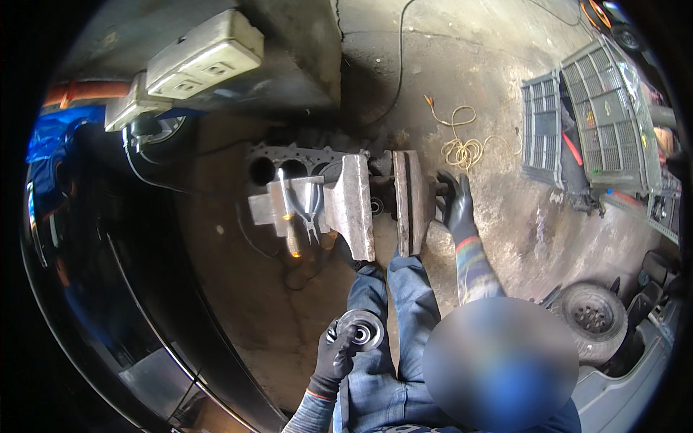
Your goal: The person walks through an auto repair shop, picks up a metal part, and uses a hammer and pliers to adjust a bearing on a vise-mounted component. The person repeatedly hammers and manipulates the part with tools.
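So the gloved left hand point(333, 361) is holding a round metal wheel point(370, 322), kind of a pulley-looking thing, with fingers curling around the edge and one lying across the face toward the hub. The wheel is hanging over the left leg point(374, 368), below and slightly left of the open gap in the big vise point(351, 209), well apart from it. That gap is running away from the person's body. The wheel's flat face is looking upward, and being round it isn't showing any long side. The left hand is obviously the nearer one; the right hand point(458, 206) is sitting up by the vise's right end, and I can't tell if it's gripping anything. Looks-wise, the wheel is showing dull grey outside, a brighter inner ring and a dark middle.
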Available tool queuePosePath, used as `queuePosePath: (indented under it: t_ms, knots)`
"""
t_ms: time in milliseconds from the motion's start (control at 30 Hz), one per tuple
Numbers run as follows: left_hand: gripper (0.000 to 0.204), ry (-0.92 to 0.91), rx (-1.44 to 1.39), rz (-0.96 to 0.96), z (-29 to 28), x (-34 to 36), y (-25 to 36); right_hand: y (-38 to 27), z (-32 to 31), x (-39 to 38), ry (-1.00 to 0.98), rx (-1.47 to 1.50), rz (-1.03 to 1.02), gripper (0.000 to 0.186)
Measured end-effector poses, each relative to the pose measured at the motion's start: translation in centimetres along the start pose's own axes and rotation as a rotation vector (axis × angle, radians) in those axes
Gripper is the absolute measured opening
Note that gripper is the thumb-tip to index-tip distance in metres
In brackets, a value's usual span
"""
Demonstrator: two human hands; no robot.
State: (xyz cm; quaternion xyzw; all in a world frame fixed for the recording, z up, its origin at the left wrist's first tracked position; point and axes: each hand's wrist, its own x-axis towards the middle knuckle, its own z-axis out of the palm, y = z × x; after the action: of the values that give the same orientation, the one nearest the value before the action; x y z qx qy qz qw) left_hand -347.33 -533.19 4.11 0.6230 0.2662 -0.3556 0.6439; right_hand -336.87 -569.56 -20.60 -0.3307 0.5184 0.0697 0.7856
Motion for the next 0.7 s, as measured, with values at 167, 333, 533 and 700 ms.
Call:
queuePosePath:
  t_ms: [167,333,533,700]
  knots:
    - [0.029,0.016,0.092,-0.033,-1.3,-0.1,-1.3,1.2,-1.7,5.4,-0.18,-0.233,0.127,0.088]
    - [0.033,0.007,0.029,-0.013,-1.2,0.1,-2.1,3.4,-3.6,-3.8,-0.207,-0.297,0.126,0.078]
    - [0.029,0.022,-0.044,-0.188,-0.9,0.3,-1.5,2.6,-5.2,-11.9,-0.043,-0.055,0.107,0.058]
    - [0.028,0.005,-0.095,-0.164,-0.8,0.2,-1.9,3.5,-0.9,-16.8,0.388,-1.134,-0.835,0.035]
